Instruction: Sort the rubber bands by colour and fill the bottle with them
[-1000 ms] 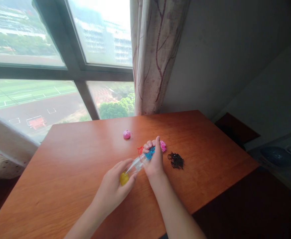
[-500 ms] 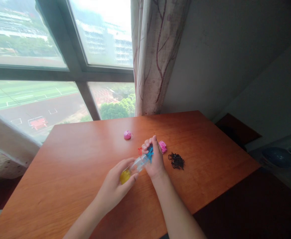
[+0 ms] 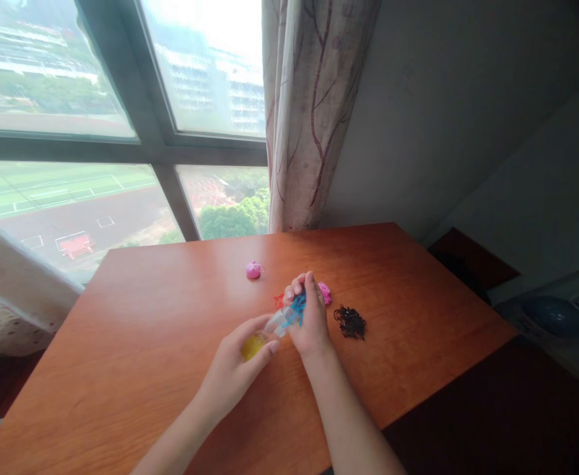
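Observation:
My left hand (image 3: 237, 366) is wrapped round a small clear bottle (image 3: 274, 325) that has yellow stuff (image 3: 252, 344) at its lower end. The bottle lies tilted, its mouth pointing to my right hand (image 3: 309, 316). That hand is closed, pinching a bunch of blue rubber bands (image 3: 298, 306) at the bottle's mouth. A few red bands (image 3: 279, 300) lie just left of the right hand's fingers, a pink pile (image 3: 325, 292) just behind it, and a black pile (image 3: 350, 322) on the table to its right.
All of this sits on an orange-brown wooden table (image 3: 146, 330). A small pink lid-like piece (image 3: 253, 270) lies farther back. A window and a patterned curtain (image 3: 309, 112) stand behind the table. A dark blue object (image 3: 556, 315) lies low at the right.
The hands and bottle have stayed almost in place. The right hand has shifted slightly, working the blue bands against the bottle's mouth. The camera has tipped a little.

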{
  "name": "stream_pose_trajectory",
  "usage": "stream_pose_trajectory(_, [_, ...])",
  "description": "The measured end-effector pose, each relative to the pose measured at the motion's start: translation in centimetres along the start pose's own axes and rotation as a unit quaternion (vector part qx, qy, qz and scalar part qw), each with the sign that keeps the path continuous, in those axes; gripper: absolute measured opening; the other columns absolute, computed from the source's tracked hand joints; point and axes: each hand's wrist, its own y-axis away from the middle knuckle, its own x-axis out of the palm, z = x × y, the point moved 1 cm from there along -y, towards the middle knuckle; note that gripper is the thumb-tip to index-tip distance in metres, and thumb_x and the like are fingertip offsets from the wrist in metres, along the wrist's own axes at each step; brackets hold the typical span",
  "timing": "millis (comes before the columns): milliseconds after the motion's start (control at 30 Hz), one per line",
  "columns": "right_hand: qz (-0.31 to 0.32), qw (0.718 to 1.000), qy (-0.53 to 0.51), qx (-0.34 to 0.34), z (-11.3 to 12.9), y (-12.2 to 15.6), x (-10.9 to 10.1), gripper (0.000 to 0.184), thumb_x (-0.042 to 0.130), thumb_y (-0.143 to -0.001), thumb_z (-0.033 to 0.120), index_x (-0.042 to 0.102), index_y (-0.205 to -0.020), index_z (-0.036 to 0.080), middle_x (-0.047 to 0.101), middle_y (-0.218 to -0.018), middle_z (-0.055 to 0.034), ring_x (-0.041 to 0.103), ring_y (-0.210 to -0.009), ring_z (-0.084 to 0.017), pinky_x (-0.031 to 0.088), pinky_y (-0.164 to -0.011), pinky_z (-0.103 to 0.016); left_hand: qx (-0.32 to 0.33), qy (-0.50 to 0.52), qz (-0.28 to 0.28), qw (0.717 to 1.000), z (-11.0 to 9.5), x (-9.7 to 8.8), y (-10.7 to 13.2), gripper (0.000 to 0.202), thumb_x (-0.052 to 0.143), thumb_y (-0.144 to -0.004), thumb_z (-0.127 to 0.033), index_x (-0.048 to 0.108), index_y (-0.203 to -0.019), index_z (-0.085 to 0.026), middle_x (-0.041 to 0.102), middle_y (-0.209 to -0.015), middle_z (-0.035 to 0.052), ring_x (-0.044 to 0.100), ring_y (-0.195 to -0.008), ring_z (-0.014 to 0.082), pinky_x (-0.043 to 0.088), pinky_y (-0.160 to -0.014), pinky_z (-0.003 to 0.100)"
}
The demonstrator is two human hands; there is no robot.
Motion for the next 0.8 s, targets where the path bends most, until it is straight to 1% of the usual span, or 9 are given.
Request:
stream_pose_trajectory(100, [0.007,1.0,0.009,-0.022,0.4,-0.2,-0.2,0.03,0.076,-0.081,0.044,0.057,-0.077,0.021,0.048,-0.062,0.0086,0.048,-0.053,-0.005,0.037,-0.046,-0.015,0.04,-0.014,0.009,0.999,-0.6,0.1,0.0,0.04,0.058,-0.09,-0.038,0.061,-0.125,-0.018,0.065,-0.129,0.0115,0.063,-0.114,0.0253,0.047,-0.103,0.038])
stream_pose_trajectory(200, [0.033,0.998,0.039,-0.03,0.9,-0.2,-0.3,0.031,0.075,-0.081,0.047,0.059,-0.079,0.021,0.047,-0.06,0.0088,0.046,-0.05,-0.005,0.035,-0.043,-0.015,0.051,-0.004,0.042,0.998,-1.2,0.1,0.0,0.038,0.056,-0.092,-0.036,0.061,-0.127,-0.021,0.065,-0.13,0.0099,0.063,-0.114,0.0247,0.046,-0.103,0.036])
stream_pose_trajectory(300, [0.041,0.997,0.051,-0.029,1.1,-0.3,-0.4,0.033,0.077,-0.079,0.048,0.058,-0.078,0.021,0.046,-0.06,0.0091,0.044,-0.048,-0.005,0.033,-0.042,-0.015,0.042,0.019,0.065,0.997,-1.4,0.1,0.0,0.039,0.056,-0.093,-0.037,0.06,-0.129,-0.021,0.065,-0.13,0.0089,0.063,-0.114,0.0248,0.047,-0.102,0.036])
stream_pose_trajectory(467, [0.031,0.998,0.043,-0.042,1.1,-0.3,-0.4,0.036,0.08,-0.076,0.047,0.055,-0.074,0.02,0.045,-0.062,0.0086,0.042,-0.05,-0.004,0.031,-0.042,-0.014,0.016,0.047,0.073,0.996,-1.2,0.2,0.1,0.044,0.055,-0.094,-0.038,0.057,-0.134,-0.021,0.064,-0.132,0.0086,0.063,-0.113,0.0246,0.046,-0.105,0.037])
stream_pose_trajectory(567, [0.032,0.998,0.04,-0.042,1.1,-0.4,-0.3,0.037,0.08,-0.076,0.046,0.055,-0.073,0.02,0.044,-0.062,0.0088,0.04,-0.049,-0.003,0.029,-0.041,-0.014,0.006,0.056,0.074,0.996,-1.0,0.1,0.2,0.045,0.055,-0.094,-0.039,0.056,-0.135,-0.022,0.063,-0.134,0.0077,0.061,-0.118,0.0258,0.044,-0.107,0.038])
stream_pose_trajectory(667, [0.027,0.998,0.046,-0.039,1.2,-0.5,-0.3,0.037,0.08,-0.075,0.047,0.054,-0.073,0.02,0.044,-0.062,0.0086,0.04,-0.049,-0.003,0.029,-0.041,-0.014,0.001,0.066,0.079,0.995,-0.8,-0.1,0.3,0.046,0.052,-0.095,-0.039,0.054,-0.137,-0.022,0.062,-0.136,0.0069,0.056,-0.126,0.0262,0.04,-0.111,0.038])
stream_pose_trajectory(800, [0.012,0.997,0.073,-0.037,1.3,-0.5,-0.4,0.04,0.081,-0.073,0.047,0.052,-0.071,0.02,0.045,-0.063,0.0083,0.042,-0.05,-0.004,0.029,-0.041,-0.014,0.0,0.066,0.087,0.994,-0.5,0.1,0.2,0.046,0.052,-0.095,-0.038,0.053,-0.137,-0.02,0.06,-0.138,0.0084,0.056,-0.126,0.0258,0.039,-0.112,0.039])
